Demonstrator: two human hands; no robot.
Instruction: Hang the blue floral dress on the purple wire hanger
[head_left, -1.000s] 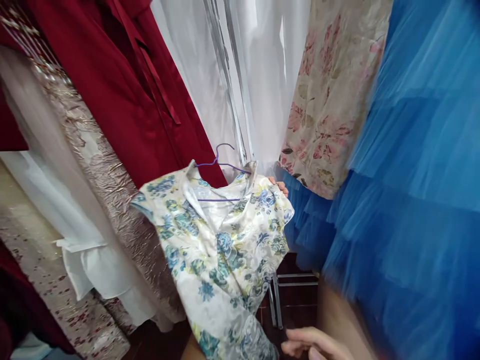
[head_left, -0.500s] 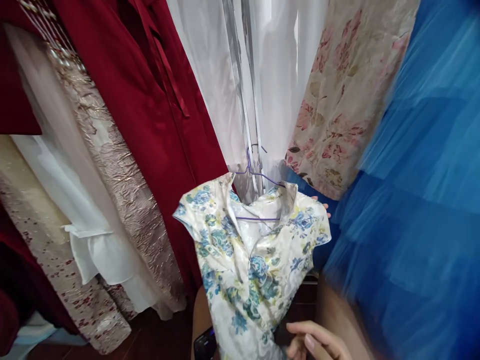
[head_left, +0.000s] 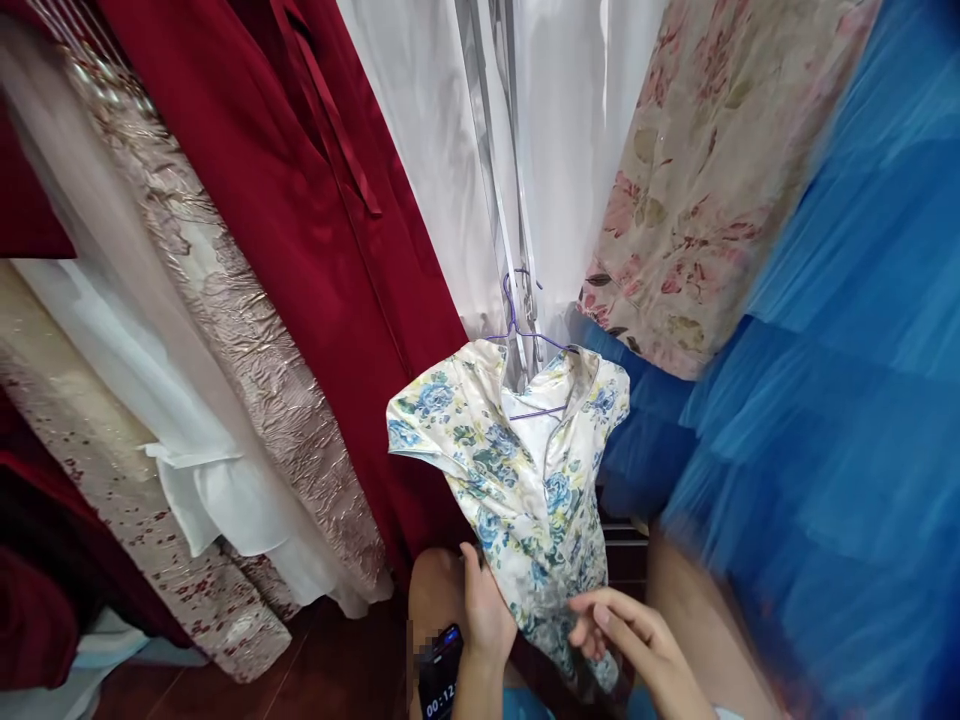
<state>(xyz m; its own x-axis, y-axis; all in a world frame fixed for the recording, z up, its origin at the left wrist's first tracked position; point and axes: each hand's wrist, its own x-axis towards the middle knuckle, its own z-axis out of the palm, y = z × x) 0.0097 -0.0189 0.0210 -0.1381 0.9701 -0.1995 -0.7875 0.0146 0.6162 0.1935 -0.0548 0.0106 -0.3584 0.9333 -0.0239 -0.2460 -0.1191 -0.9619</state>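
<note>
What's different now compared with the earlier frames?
The fingertips earlier seen behind the floral garment are gone from view; the left hand now shows at its lower edge on picture left. Since the first frame, the garment has shifted right, its purple hanger now overlapping the metal poles. The right hand stays near its lower part; the red garment hangs unchanged.

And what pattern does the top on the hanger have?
The top has blue flowers on white, best in head view.

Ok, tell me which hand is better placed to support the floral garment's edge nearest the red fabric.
Left, I'd judge: the left hand is at that edge of the floral garment, thumb spread, while the right hand is across on the opposite side.
</note>
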